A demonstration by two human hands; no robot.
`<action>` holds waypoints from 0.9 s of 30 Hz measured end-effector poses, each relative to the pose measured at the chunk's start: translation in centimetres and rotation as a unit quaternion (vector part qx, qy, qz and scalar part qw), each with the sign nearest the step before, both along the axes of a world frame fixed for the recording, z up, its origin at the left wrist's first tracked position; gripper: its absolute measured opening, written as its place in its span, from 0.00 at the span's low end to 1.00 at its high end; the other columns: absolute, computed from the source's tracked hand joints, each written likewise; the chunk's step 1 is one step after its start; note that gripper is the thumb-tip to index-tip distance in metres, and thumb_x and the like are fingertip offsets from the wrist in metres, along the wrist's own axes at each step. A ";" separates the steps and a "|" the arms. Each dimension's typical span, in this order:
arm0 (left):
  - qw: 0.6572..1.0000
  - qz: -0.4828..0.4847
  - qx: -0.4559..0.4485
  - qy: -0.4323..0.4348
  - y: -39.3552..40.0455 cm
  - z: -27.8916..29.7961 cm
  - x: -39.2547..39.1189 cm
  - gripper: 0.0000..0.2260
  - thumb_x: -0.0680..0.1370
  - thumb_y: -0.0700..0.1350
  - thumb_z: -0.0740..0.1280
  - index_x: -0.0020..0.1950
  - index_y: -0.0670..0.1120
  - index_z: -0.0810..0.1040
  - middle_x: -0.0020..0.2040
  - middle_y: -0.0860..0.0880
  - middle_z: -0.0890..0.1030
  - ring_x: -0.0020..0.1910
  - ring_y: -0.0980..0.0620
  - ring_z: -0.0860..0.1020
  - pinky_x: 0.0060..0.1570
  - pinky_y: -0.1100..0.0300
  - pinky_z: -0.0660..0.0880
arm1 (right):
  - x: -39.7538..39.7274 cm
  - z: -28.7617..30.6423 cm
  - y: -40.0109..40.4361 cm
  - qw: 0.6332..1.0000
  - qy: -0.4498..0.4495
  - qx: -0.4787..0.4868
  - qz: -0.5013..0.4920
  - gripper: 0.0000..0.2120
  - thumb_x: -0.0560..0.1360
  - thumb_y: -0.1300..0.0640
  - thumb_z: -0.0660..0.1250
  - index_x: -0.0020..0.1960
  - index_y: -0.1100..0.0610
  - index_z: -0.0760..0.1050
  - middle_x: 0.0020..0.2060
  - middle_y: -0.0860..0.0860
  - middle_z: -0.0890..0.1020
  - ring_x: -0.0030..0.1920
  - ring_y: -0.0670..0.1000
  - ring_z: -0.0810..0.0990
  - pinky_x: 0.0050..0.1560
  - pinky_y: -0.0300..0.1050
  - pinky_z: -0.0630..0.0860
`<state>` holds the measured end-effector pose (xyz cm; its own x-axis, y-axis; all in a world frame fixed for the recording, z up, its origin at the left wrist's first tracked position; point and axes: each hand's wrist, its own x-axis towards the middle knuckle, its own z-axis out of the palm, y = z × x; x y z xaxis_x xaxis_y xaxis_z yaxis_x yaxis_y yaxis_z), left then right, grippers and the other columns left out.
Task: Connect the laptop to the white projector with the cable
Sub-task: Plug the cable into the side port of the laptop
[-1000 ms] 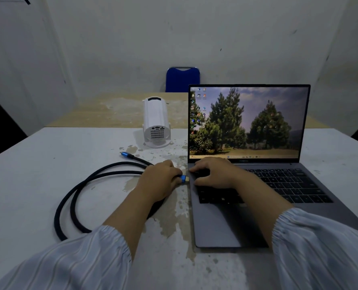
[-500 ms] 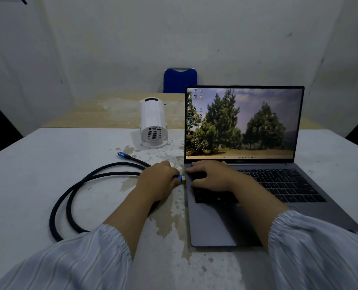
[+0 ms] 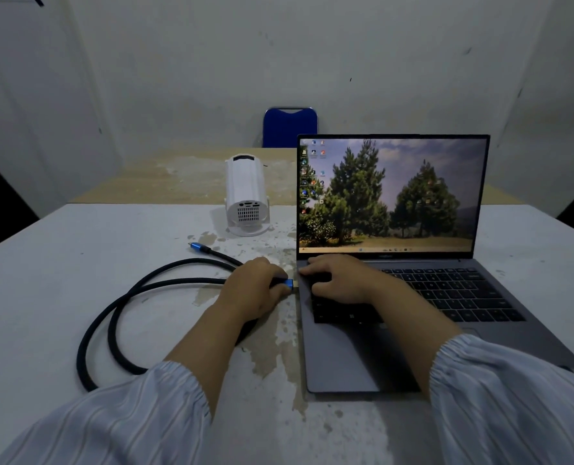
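Bare grey walls close in a dim room, with a blue chair against the far one. Nearer, the white tabletop, its paint scuffed and peeling down the middle, carries everything. Largest on it is the laptop, open on the right with its screen lit; it looks heavy enough to stay put, yet the right hand lies flat on the keys at its left edge, fingers loosely spread, holding nothing, apparently steadying it. The cable lies in two loose loops on the left; thick and braided, it probably bends slowly and tugs back on the plug. The projector stands at the far centre, its vented back and ports facing near; it looks light and apt to slide or tip when a plug is pushed in, so it likely needs bracing. The left hand has its fingers pinching the near plug by its rigid blue shell, just beside the laptop's left edge; whether it is seated cannot be told. The free plug lies near the projector, best taken by its shell.
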<state>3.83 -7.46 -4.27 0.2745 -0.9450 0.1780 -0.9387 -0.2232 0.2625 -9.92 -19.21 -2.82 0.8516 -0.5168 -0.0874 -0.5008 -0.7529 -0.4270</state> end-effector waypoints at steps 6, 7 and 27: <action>1.000 -0.009 0.004 0.009 -0.3 0.1 0.4 0.17 0.74 0.49 0.66 0.62 0.47 0.77 0.58 0.43 0.79 0.57 0.44 0.76 0.56 0.51 0.74 | 0.3 0.2 -0.4 1.000 -0.014 0.004 0.006 0.20 0.74 0.54 0.64 0.66 0.52 0.75 0.69 0.51 0.73 0.68 0.52 0.71 0.64 0.42 0.66; 1.000 -0.010 0.002 0.005 -0.4 0.1 0.4 0.17 0.74 0.49 0.66 0.62 0.47 0.77 0.57 0.43 0.79 0.56 0.44 0.76 0.55 0.51 0.74 | 0.3 0.3 -0.4 1.000 -0.016 0.004 0.008 0.19 0.74 0.54 0.64 0.65 0.52 0.75 0.69 0.51 0.73 0.67 0.51 0.71 0.63 0.42 0.66; 0.997 0.010 -0.042 0.068 -1.3 0.1 0.2 0.15 0.68 0.48 0.73 0.54 0.45 0.83 0.52 0.44 0.84 0.51 0.46 0.80 0.52 0.53 0.77 | 0.8 0.9 -0.2 0.999 -0.040 0.011 0.003 0.15 0.74 0.54 0.64 0.58 0.55 0.81 0.59 0.52 0.81 0.56 0.52 0.78 0.59 0.51 0.76</action>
<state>4.02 -8.77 -4.17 0.3194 -0.9227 0.2157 -0.8887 -0.2127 0.4062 -9.12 -19.43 -1.93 0.8597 -0.5099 -0.0295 -0.4593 -0.7465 -0.4815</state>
